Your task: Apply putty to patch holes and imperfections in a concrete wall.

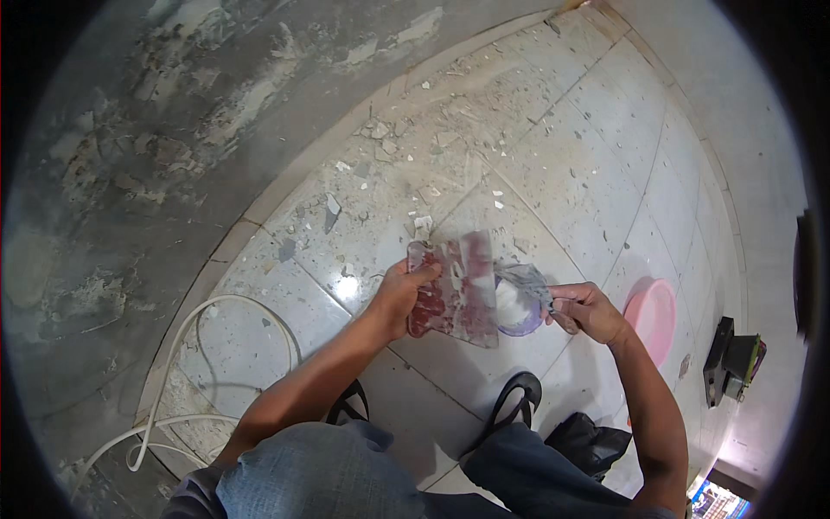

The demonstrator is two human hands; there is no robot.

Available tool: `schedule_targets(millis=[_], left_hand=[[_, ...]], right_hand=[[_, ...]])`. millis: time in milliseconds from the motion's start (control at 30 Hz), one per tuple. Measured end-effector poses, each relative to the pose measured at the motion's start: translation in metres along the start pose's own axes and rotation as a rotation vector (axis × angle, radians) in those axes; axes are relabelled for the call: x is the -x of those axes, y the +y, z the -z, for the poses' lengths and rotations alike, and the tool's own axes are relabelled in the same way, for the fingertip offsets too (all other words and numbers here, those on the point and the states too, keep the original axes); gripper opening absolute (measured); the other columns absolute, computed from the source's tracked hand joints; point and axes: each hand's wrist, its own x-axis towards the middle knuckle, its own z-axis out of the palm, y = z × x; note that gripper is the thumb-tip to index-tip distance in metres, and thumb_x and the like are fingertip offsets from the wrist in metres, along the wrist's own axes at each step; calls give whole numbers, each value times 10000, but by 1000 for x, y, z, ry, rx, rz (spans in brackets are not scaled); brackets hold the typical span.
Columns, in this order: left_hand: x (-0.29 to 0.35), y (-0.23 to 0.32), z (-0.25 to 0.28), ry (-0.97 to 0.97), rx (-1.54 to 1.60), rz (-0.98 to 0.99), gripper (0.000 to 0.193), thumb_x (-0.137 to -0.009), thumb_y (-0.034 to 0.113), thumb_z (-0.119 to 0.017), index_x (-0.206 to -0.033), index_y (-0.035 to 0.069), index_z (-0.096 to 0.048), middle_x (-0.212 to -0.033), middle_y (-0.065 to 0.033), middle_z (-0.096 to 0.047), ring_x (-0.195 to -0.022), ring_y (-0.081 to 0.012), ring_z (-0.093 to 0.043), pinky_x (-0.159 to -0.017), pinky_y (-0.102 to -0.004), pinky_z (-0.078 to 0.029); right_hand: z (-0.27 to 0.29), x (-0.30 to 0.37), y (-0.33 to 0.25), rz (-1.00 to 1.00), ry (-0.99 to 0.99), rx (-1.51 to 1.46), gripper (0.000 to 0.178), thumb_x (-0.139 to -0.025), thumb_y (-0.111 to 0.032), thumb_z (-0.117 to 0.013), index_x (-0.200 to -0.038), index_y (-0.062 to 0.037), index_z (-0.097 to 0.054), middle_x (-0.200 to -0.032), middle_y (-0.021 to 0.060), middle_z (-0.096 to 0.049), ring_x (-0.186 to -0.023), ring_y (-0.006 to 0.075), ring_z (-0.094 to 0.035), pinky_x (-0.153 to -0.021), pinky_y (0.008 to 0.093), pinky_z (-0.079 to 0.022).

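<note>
My left hand grips a wide plastering spreader by its dark red edge. Its broad blade is smeared with grey-white paste. Just right of it, a round purple tub with white paste inside stands on the floor, partly covered by the spreader. My right hand is closed on a thin grey, smeared piece that fans out over the tub. Its exact kind is hard to make out.
Paint flakes and dust litter the tiled floor along the peeling grey wall. A white hose loops at left. To the right are a pink basin, a black plastic bag and a dark box-like object.
</note>
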Motion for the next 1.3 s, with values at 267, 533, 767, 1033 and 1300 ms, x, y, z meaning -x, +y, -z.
schedule_targets(millis=[267, 533, 767, 1033, 1300], left_hand=[[9, 32, -1, -94, 78, -94, 197, -870, 126, -600, -1043, 34, -580, -896, -76, -637, -759, -190, -652, -695, -345, -557], [28, 73, 15, -24, -69, -266, 186, -855, 108, -624, -1019, 33, -581, -875, -57, -630, -737, -163, -638, -684, -324, -550], [27, 95, 16, -49, 9, -529, 221, -884, 129, -614, -1074, 36, -550, -947, -55, -624, -824, -151, -630, -758, -318, -535], [28, 89, 3, 111, 90, -825, 224, -923, 134, -577, -1113, 24, -529, -1018, -58, -617, -890, -147, -617, -800, -312, -522], [33, 67, 7, 193, -163, -770, 255, -920, 198, -604, -1094, 21, -545, -951, -23, -613, -835, -89, -577, -749, -254, -484]], right_hand=[[-58, -22, -42, 842, 203, 921, 551, -717, 153, -555, -1187, -123, -632, -900, 109, -601, -780, 228, -602, -670, 314, -499], [-52, -27, -68, 972, 348, 1347, 517, -687, 68, -592, -1145, -164, -652, -873, 117, -584, -787, 284, -587, -668, 371, -508], [-56, -21, -62, 700, 434, 779, 286, -858, 27, -513, -1101, -56, -639, -815, 93, -606, -617, 174, -578, -566, 289, -483], [-114, -41, -65, 212, 57, -328, 205, -935, -145, -445, -969, 11, -574, -768, 86, -597, -535, 155, -543, -449, 279, -452], [-115, -69, -61, 141, -23, -471, 190, -929, -148, -457, -1018, -14, -556, -788, 82, -604, -528, 140, -519, -429, 271, -422]])
